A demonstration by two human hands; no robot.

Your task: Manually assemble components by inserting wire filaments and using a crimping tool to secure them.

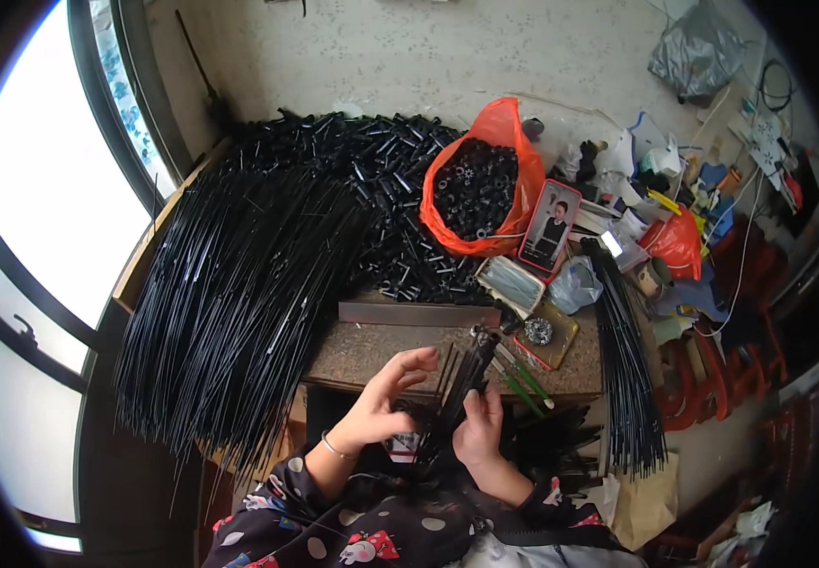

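Observation:
My right hand point(481, 432) grips a dark bundle of thin black rods point(471, 371), gathered at a tube-like upper end; it resembles an umbrella frame. The bundle stands tilted in front of my body, at the front edge of the speckled worktop point(352, 352). To its left, my left hand point(377, 407) is open, with its fingers apart and thumb out, and I see nothing in it. Beyond my left hand, a wide spread of long black rods point(239, 303) hangs over the table's left front. The bundle's lower end is lost among dark rods near my lap.
Small black tubular parts point(334, 151) are heaped at the back. An orange bag point(431, 220) holds black ring-like pieces. Right of it are a propped phone point(549, 225), a tray of thin pins point(511, 284), green-handled tools point(530, 383) and another black rod bundle point(629, 369). Clutter lies farther right.

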